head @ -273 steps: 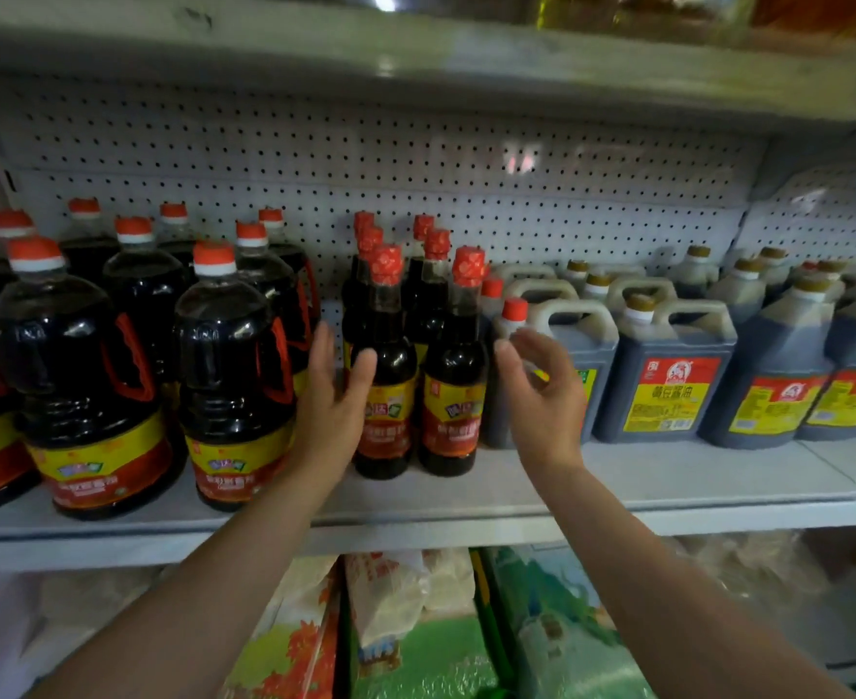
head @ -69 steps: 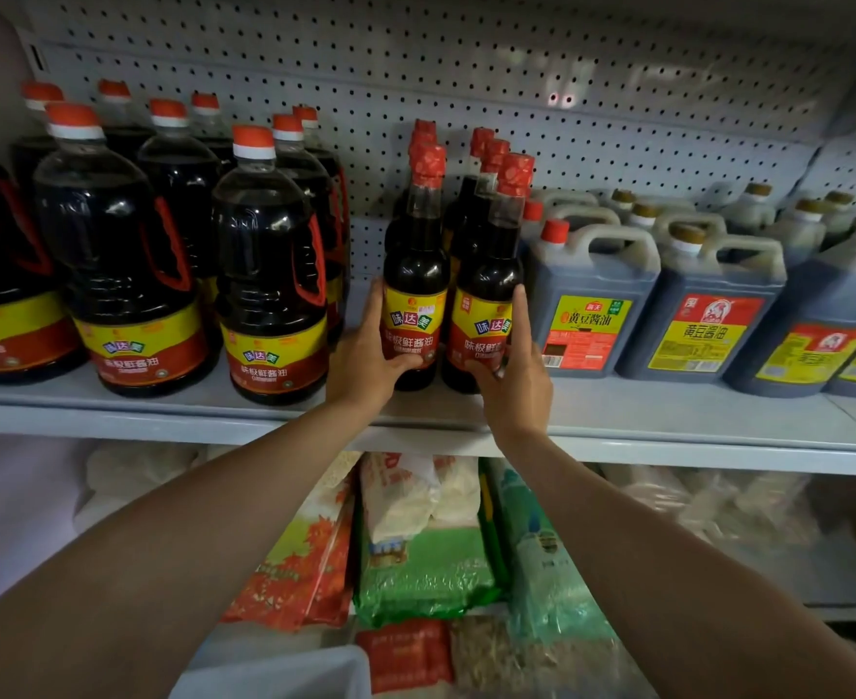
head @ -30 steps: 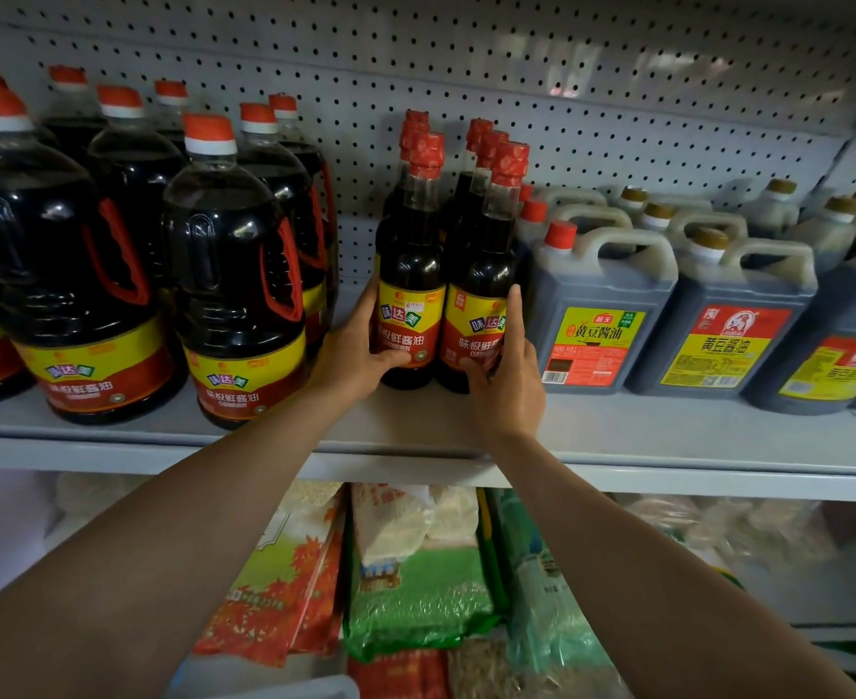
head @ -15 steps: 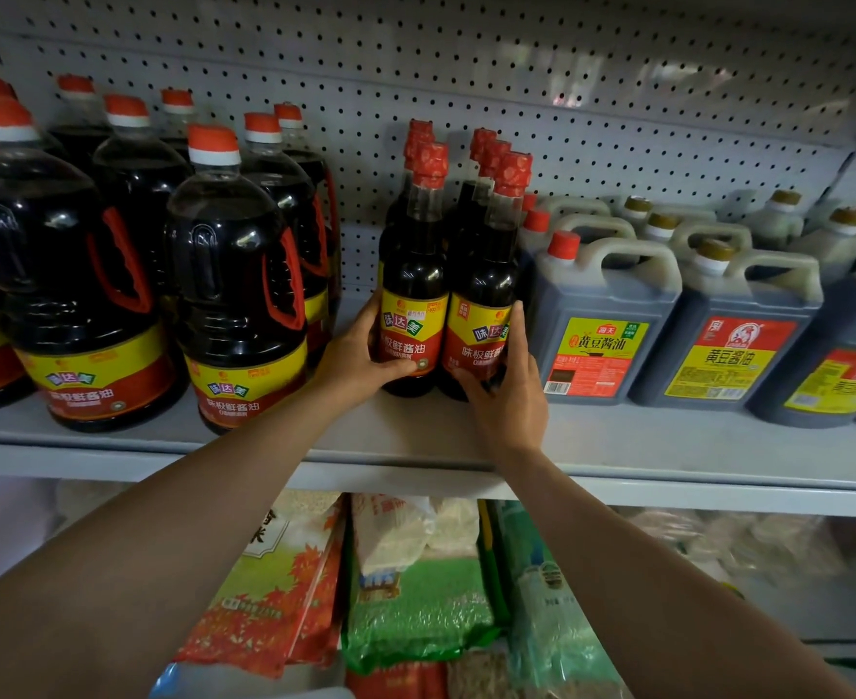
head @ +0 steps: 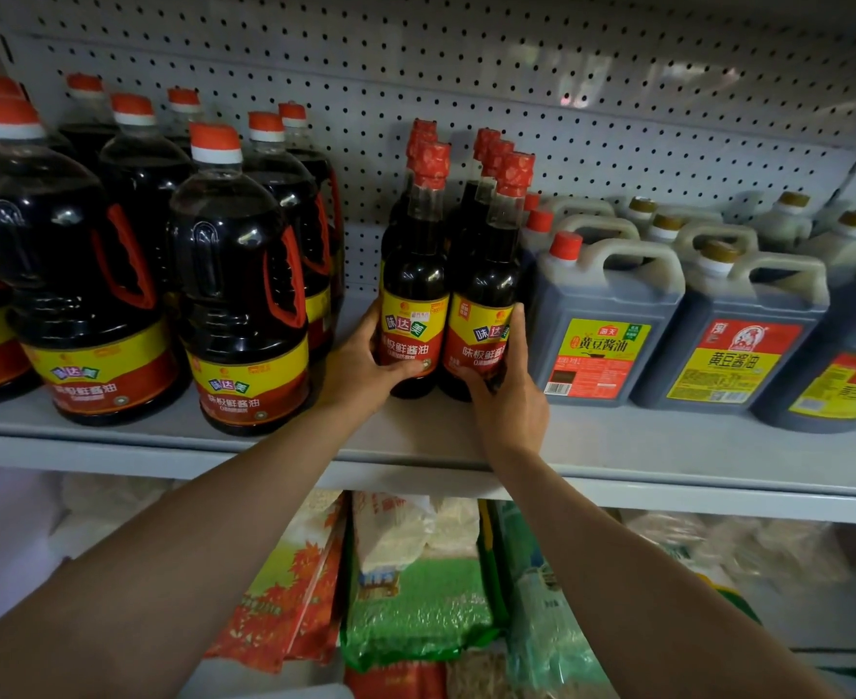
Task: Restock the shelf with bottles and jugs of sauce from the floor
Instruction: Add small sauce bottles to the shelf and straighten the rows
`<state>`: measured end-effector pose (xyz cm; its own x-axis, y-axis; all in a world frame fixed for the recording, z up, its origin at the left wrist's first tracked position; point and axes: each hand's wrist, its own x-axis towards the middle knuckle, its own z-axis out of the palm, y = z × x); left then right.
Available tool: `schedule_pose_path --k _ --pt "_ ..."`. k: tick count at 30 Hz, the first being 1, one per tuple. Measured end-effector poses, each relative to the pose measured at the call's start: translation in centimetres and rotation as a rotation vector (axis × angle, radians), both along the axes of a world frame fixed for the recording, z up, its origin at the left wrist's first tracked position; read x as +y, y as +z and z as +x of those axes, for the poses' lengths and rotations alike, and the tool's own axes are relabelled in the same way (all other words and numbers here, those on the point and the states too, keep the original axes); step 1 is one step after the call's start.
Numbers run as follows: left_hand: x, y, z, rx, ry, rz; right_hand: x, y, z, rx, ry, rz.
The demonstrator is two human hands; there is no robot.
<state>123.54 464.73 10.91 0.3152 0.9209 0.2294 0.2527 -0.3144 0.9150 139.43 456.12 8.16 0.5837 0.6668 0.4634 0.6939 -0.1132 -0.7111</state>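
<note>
Left hand (head: pixel 360 365): you grip the left front bottle (head: pixel 412 295), fingers curled round its label.
Right hand (head: pixel 509 396): you clasp the right front bottle (head: pixel 484 305).
Bottles: upright on the shelf (head: pixel 668 446), touching, between your hands.

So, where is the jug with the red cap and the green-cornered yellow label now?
In the head view, the grey jug stands on the shelf, right of centre, next to the slim bottle held by the right hand.
</note>
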Motion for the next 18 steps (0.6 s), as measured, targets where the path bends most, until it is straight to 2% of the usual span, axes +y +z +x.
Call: schedule_pose_path --k 11,15,18 --pt "-1.5 1.7 0.3 0.141 0.086 -0.041 -0.6 1.3 -0.4 0.047 0.014 -0.039" --pt "-3.2 3.2 -1.3 0.218 0.076 0.023 -2.1 3.1 -0.8 -0.055 0.005 -0.044" --pt "-4.5 3.6 -2.7 0.252 0.084 0.085 -3.7 4.7 -1.2 -0.196 0.027 -0.137"
